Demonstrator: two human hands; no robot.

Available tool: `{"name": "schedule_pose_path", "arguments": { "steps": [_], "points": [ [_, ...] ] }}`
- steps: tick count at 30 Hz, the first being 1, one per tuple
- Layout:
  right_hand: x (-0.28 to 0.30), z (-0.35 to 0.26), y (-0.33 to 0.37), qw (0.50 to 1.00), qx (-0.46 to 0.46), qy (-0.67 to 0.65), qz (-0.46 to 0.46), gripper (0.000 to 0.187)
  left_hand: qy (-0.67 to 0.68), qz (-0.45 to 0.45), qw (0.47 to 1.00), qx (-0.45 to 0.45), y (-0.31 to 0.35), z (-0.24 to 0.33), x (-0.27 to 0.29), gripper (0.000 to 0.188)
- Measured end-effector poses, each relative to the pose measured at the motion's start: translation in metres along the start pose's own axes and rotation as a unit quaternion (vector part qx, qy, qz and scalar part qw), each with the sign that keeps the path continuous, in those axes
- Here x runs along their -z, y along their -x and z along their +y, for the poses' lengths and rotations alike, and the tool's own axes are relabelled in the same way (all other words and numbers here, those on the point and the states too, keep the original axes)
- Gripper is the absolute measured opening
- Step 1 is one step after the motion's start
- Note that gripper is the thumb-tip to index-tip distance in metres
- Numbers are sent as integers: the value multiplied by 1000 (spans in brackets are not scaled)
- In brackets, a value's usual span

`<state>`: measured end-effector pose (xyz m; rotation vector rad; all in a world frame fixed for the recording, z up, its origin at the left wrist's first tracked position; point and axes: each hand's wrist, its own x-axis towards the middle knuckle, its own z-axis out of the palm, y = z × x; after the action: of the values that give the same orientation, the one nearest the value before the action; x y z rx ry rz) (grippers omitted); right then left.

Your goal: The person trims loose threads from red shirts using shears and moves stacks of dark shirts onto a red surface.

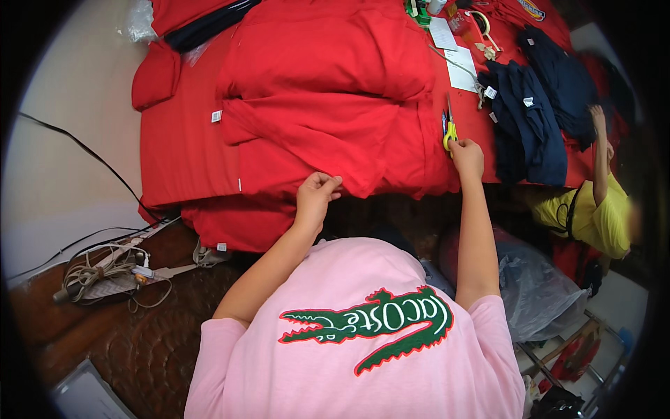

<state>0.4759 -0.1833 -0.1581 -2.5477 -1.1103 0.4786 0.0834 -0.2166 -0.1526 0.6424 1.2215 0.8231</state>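
Head view. Your right hand [467,158] grips the handles of yellow-handled metal scissors [451,131], upper right of centre; judged light and rigid, best taken by the loops. Your left hand [318,196] has its fingers drawn together at the lower edge of a folded red cloth [328,126], upper centre; cannot tell if fabric is caught. Cloth probably soft, limp; take it by the edge. Red-covered tabletop [185,150]; navy garments [528,126] upper right. Room: coiled cables [105,272] at left.
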Motion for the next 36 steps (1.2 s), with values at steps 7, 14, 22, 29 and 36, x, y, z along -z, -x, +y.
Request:
{"name": "schedule_pose_path", "arguments": {
  "steps": [7, 14, 22, 29, 36],
  "points": [
    [48, -18, 67, 776, -48, -597, -200, 38, 56, 45, 984, -162, -7, 54, 1, 11],
    [49, -62, 189, 864, 13, -390, -318, 26, -23, -52, 989, -139, -7, 57, 6, 38],
    [52, -75, 219, 932, 321, -46, -162, 40, 28, -101, 992, -70, 24, 60, -8, 51],
    [53, -76, 226, 948, 275, -52, -149, 42, -51, -110, 993, -11, 31, 16, 22, 38],
    [51, -66, 221, 949, 285, -22, -130, 41, -122, -39, 990, 57, 31, -33, 54, 26]
  ]
}}
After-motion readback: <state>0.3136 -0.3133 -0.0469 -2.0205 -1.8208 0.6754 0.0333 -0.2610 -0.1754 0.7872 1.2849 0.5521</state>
